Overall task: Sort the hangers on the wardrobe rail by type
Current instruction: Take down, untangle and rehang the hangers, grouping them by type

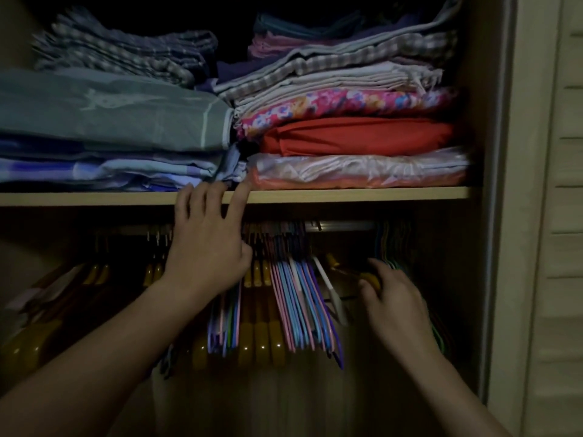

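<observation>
- Thin plastic-coated wire hangers in pink, blue and purple hang in a tight bundle from the metal wardrobe rail, near its middle. Their long axes run front to back, toward the viewer.
- Thick glossy amber-yellow hangers sit mixed among them and further left; one yellow hanger lies right of the bundle, at the right hand.
- Right hand: fingers curled around the neck of that yellow hanger; judged to be gripping it, though dim light obscures contact.
- Left hand: fingers spread and extended, tips reaching the front edge of the pale wooden shelf; holds nothing.
- A second group of green-blue thin hangers hangs just beyond the right hand.
- The right hand is nearer the misplaced hanger; the yellow group lies to its left.
- Folded fabrics are stacked on the shelf; a louvred door stands right.
</observation>
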Demonstrator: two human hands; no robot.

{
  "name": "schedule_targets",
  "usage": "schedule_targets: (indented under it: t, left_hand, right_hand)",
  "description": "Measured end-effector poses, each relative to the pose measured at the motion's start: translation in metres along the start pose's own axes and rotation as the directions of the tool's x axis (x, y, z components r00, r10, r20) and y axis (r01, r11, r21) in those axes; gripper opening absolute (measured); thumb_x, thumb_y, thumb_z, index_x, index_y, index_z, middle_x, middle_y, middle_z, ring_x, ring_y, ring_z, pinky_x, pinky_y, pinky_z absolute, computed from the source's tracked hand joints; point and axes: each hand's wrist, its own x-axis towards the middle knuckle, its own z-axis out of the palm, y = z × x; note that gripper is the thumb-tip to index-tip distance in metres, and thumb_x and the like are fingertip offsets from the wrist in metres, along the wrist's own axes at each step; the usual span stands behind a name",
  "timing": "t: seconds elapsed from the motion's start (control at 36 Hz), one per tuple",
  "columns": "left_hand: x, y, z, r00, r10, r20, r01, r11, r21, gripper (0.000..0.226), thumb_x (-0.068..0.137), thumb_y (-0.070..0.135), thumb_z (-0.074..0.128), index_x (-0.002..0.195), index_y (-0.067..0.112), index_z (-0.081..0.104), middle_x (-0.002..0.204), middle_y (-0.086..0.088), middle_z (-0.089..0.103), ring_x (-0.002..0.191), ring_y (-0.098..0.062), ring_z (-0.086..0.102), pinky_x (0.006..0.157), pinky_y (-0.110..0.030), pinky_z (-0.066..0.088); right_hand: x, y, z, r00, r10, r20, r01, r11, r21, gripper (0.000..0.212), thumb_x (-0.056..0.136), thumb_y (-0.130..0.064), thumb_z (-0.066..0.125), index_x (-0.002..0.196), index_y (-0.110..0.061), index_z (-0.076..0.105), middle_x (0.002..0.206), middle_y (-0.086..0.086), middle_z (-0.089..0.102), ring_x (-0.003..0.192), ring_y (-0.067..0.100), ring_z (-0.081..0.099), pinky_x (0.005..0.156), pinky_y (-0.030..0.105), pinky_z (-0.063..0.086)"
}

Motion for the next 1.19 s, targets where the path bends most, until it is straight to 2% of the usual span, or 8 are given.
schedule_targets:
  t: [0.33,0.58,0.75,0.83,0.92,1.03,1.11,1.19]
  left_hand:
    - [-0.001,0.003,0.001,1.0,-0.005,0.013,0.005,1.0,0.015,0.096,0.072,0.036,0.065,0.154,0.015,0.019,0.143,-0.025,0.038,0.138,-0.042,0.03,0.12,-0.057,0.013]
    - [-0.005,0.003,0.001,1.0,-0.002,0.003,0.002,1.0,-0.028,0.097,0.073,0.031,0.066,0.155,0.016,0.017,0.148,-0.023,0.032,0.143,-0.041,0.023,0.123,-0.054,0.008]
    - [-0.019,0.012,-0.007,0.997,-0.07,0.045,0.078,0.97,-0.228,0.092,0.079,0.027,0.064,0.157,0.018,0.016,0.162,-0.018,0.015,0.152,-0.037,0.003,0.124,-0.052,0.008]
    - [-0.053,0.041,-0.009,0.979,-0.18,0.099,0.206,0.856,-0.475,0.076,0.084,0.024,0.061,0.153,0.026,0.029,0.165,-0.006,0.013,0.153,-0.027,0.008,0.123,-0.047,0.019]
    - [-0.119,0.076,-0.003,0.945,-0.171,0.28,0.322,0.648,-0.691,0.051,0.091,0.019,0.06,0.14,0.025,0.048,0.146,0.002,0.041,0.134,-0.009,0.038,0.111,-0.034,0.038]
    - [-0.211,0.102,0.028,0.713,-0.04,0.7,0.683,0.266,-0.681,0.023,0.084,0.019,0.072,0.093,0.04,0.071,0.098,0.015,0.07,0.097,-0.004,0.066,0.096,-0.039,0.054]
    - [-0.263,0.105,0.046,0.502,-0.006,0.865,0.82,0.321,-0.474,0.003,0.083,0.026,0.074,0.082,0.028,0.072,0.088,0.006,0.07,0.082,-0.002,0.067,0.082,-0.031,0.058]
    - [-0.308,0.101,0.053,0.394,-0.22,0.892,0.898,0.297,-0.324,0.009,0.091,0.032,0.065,0.094,0.023,0.064,0.095,0.003,0.066,0.094,-0.02,0.068,0.081,-0.036,0.055]
  right_hand:
    - [0.059,-0.02,-0.003,0.992,0.121,0.038,-0.119,0.992,-0.051,0.033,0.099,-0.028,0.052,0.127,-0.012,0.054,0.12,0.017,0.058,0.111,0.037,0.057,0.087,0.039,0.044]
    - [0.004,0.014,0.016,0.925,0.263,0.273,-0.269,0.963,-0.016,0.035,0.098,-0.024,0.056,0.131,-0.013,0.053,0.118,0.008,0.061,0.093,0.019,0.051,0.075,0.028,0.037]
    - [-0.087,0.056,0.024,0.786,0.412,0.46,-0.444,0.895,-0.044,0.01,0.095,-0.026,0.059,0.099,-0.019,0.055,0.097,0.006,0.061,0.101,0.03,0.062,0.075,0.032,0.045]
    - [-0.14,0.073,0.035,0.658,0.462,0.595,-0.512,0.853,-0.096,0.025,0.096,-0.021,0.053,0.119,-0.014,0.061,0.116,0.012,0.066,0.106,0.03,0.064,0.086,0.039,0.054]
    - [-0.177,0.075,0.042,0.526,0.489,0.695,-0.557,0.816,-0.153,0.041,0.096,-0.017,0.051,0.136,-0.012,0.055,0.122,0.009,0.066,0.111,0.026,0.065,0.092,0.035,0.053]
    - [-0.194,0.073,0.042,0.477,0.453,0.753,-0.538,0.828,-0.157,0.037,0.089,-0.022,0.051,0.124,-0.015,0.061,0.119,0.01,0.067,0.102,0.027,0.068,0.087,0.04,0.058]
    - [-0.19,0.07,0.039,0.486,0.417,0.768,-0.557,0.825,-0.095,0.013,0.087,-0.018,0.055,0.094,-0.017,0.066,0.095,0.008,0.071,0.082,0.024,0.07,0.075,0.038,0.06]
    - [-0.18,0.064,0.029,0.494,0.365,0.789,-0.616,0.788,0.022,0.006,0.09,-0.014,0.064,0.093,-0.011,0.069,0.084,0.008,0.071,0.063,0.019,0.067,0.055,0.03,0.056]
